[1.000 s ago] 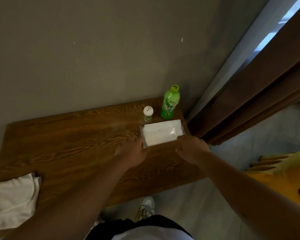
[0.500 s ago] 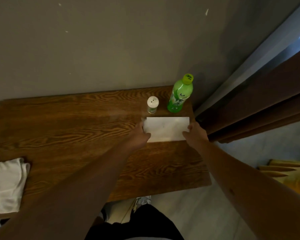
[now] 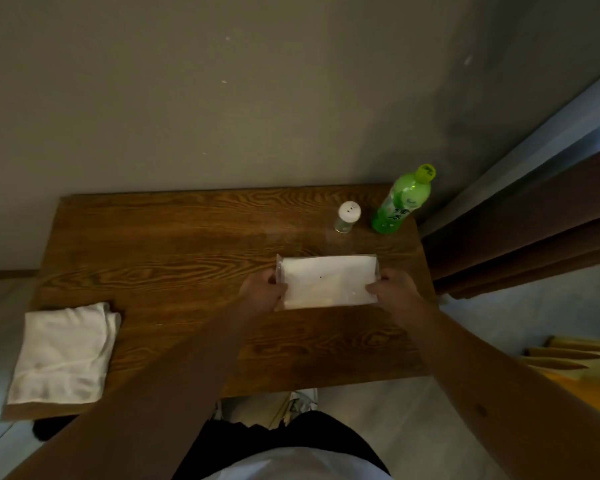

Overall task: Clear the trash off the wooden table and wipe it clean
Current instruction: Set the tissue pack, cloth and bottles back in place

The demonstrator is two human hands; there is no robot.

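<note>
My left hand (image 3: 262, 292): centre of the frame, grip closed on the left short end of the white packet, fingers curled over its edge.
My right hand (image 3: 394, 289): right of centre, grip closed on the right short end of the same packet.
White packet (image 3: 328, 284): a flat, clear-wrapped pack of white tissue or wipes, held between both hands over the right half of the table. I cannot tell whether its underside touches the wood.
Table (image 3: 174, 258): dark wood with strong grain, filling the middle of the frame, its far edge against a plain grey wall.
Green bottle (image 3: 400, 202): upright at the table's far right corner, upper right of the frame, with a yellow-green cap; apart from the packet.
Small shaker (image 3: 347, 218): a little clear jar with a white perforated lid, standing just left of the bottle, beyond the packet.
White cloth (image 3: 61, 353): folded, lying at the table's near left corner, lower left of the frame, well apart from my hands.
Curtain (image 3: 534, 223): brown folds hanging at the right edge of the frame, beside the table's right end.
My arms: both bare, reaching up from the bottom of the frame.
</note>
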